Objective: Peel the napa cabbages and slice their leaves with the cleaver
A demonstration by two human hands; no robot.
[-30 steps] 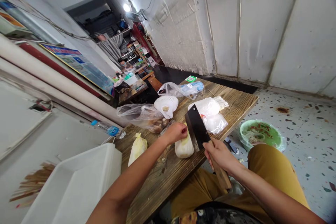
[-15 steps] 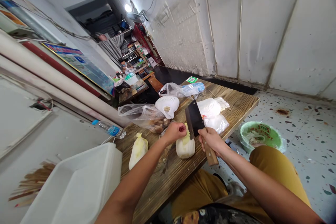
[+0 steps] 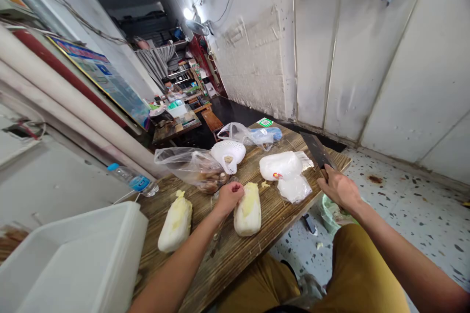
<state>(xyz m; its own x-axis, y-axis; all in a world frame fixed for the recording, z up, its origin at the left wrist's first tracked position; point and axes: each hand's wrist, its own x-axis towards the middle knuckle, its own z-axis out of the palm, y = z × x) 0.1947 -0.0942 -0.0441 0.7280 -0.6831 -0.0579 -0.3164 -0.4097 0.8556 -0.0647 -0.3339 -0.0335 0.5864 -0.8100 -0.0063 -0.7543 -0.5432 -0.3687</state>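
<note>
A Chinese cabbage (image 3: 247,215), pale with a yellow leafy end, lies on the wooden table in front of me. My left hand (image 3: 229,198) is beside its upper left side, fingers curled closed; what they hold, if anything, is hidden. In my right hand (image 3: 341,188) is a cleaver (image 3: 317,150), gripped by its handle over the table's right edge, apart from the cabbage. To the left lies a second Chinese cabbage (image 3: 176,222). A small yellow scrap (image 3: 265,184) sits just right of the nearer cabbage's leafy end.
White plastic-wrapped packages (image 3: 281,165) lie on the right of the table (image 3: 227,259). Behind my left hand are a clear bag with brown contents (image 3: 209,181) and a white foam net (image 3: 229,154). A water bottle (image 3: 134,179), a white bin (image 3: 121,234) and a lined green bucket (image 3: 330,215) surround it.
My right hand has carried the cleaver away from the cabbage, to the right and slightly up. The yellow scrap now shows on the table. My left hand stays by the cabbage; the view has shifted.
</note>
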